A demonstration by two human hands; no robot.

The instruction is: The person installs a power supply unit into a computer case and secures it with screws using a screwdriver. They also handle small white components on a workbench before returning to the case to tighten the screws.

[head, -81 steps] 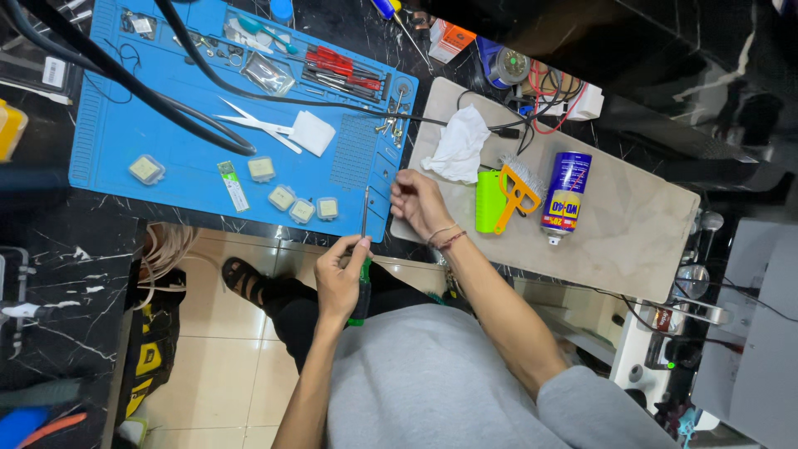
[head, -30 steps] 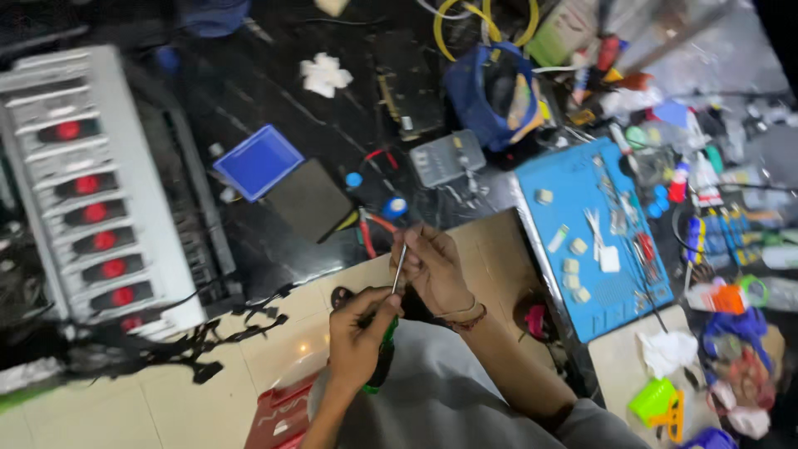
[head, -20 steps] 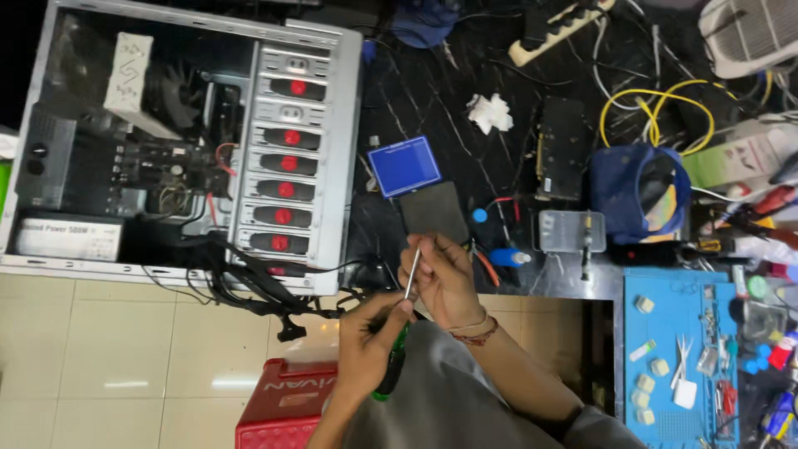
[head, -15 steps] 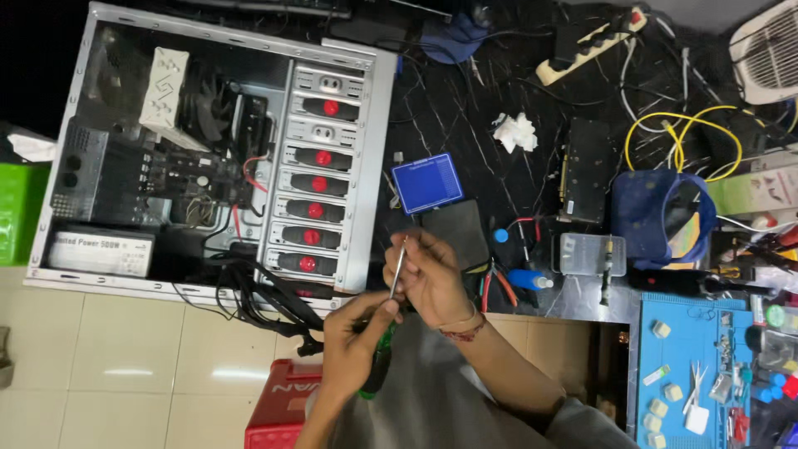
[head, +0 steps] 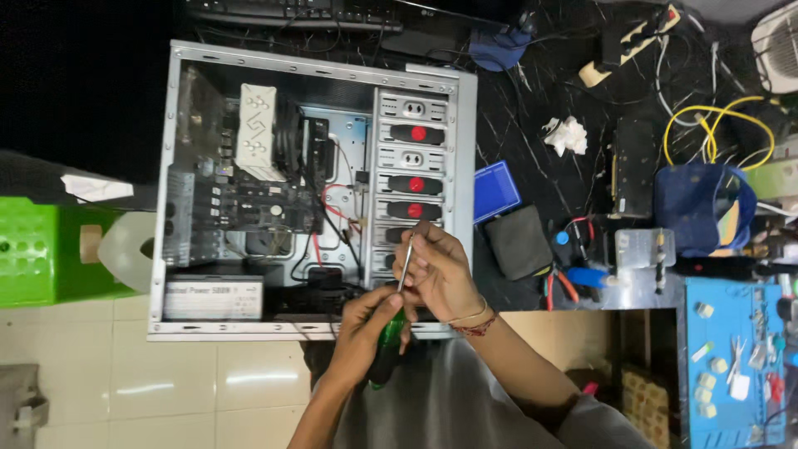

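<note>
My left hand (head: 366,320) grips the green-and-black handle of a screwdriver (head: 388,345). My right hand (head: 436,270) pinches the thin metal shaft near its tip, at about the lower drive bays. Both hands hover over the bottom right corner of an open grey computer case (head: 316,191) lying on its side. Inside it I see a motherboard with a large cooler (head: 258,133), a power supply (head: 212,298) and drive bays with red round clips (head: 416,170).
A green crate (head: 37,254) and a translucent jug (head: 125,249) stand left of the case. Right of it lie a blue box (head: 496,191), a black pouch (head: 517,243), pliers, cables, a blue bag (head: 702,208) and a blue work mat (head: 727,362) with small parts.
The view has swung from the blue mat and workbench over to the open computer case. Both hands kept hold of the screwdriver and now sit over the case's lower right corner.
</note>
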